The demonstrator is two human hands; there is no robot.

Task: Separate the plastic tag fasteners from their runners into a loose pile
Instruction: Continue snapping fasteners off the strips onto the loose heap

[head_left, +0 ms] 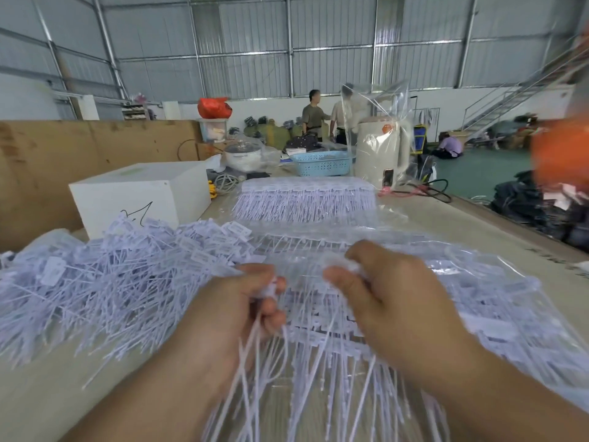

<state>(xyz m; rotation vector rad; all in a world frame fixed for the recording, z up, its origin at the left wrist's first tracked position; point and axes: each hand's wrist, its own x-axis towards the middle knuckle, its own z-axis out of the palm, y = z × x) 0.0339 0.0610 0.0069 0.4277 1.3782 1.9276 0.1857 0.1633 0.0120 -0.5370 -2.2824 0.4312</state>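
**A big pile done, plenty of runners still to strip**

The left hand (245,301) has its fingers curled round a small bunch of fasteners (255,355), whose thin tails hang down below the grip. The right hand (379,295) pinches the top edge of a runner strip (318,320) between thumb and curled fingers, just beside the left. Both hands work over the sheet lying nearest on the tabletop (478,224).

To the left, touching the work area, lies the loose pile (105,275) of separated fasteners, broad and tangled, with white heads pointing every way. By its bulk, a good share of the job looks finished.

What is left appears considerable. Under and to the right of the hands, flat sheets (478,301) of fasteners on their runners lie overlapped in clear wrapping. Farther back sits another neat stack (306,199), seemingly untouched. How many layers each holds cannot be told.

A white box (140,199) stands behind the pile, and a blue basket (322,162) and a bagged kettle (382,151) farther off.

My judgement: past the start, perhaps near the middle, with the current sheet partly stripped.
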